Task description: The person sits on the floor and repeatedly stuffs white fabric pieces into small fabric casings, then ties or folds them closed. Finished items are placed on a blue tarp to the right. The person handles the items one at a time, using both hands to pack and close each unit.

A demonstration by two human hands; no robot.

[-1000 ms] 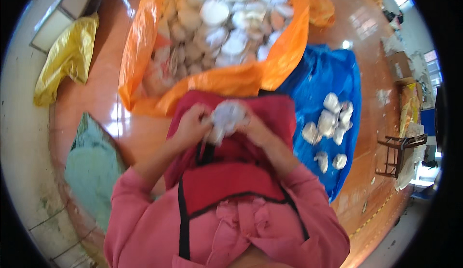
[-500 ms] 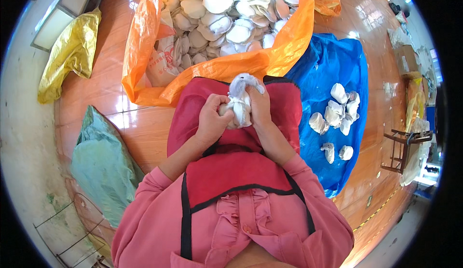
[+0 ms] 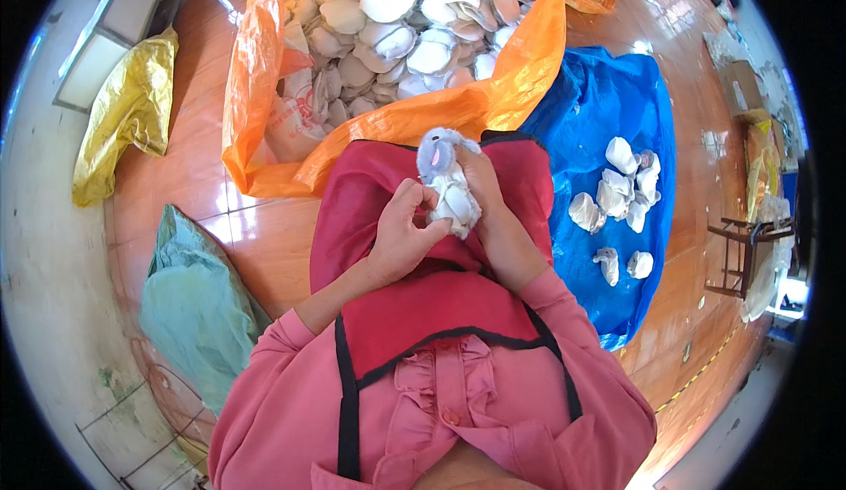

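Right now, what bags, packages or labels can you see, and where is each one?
Orange bag: ahead, open, full of pale pieces.
Blue bag: right, spread flat.
Yellow bag: far left, crumpled.
Green bag: near left, slumped.
Cardboard box: far right, brown.

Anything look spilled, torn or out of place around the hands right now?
Nothing stands out. Both hands, left hand and right hand, hold a small grey and white soft toy over the red apron. The orange bag is open but upright.
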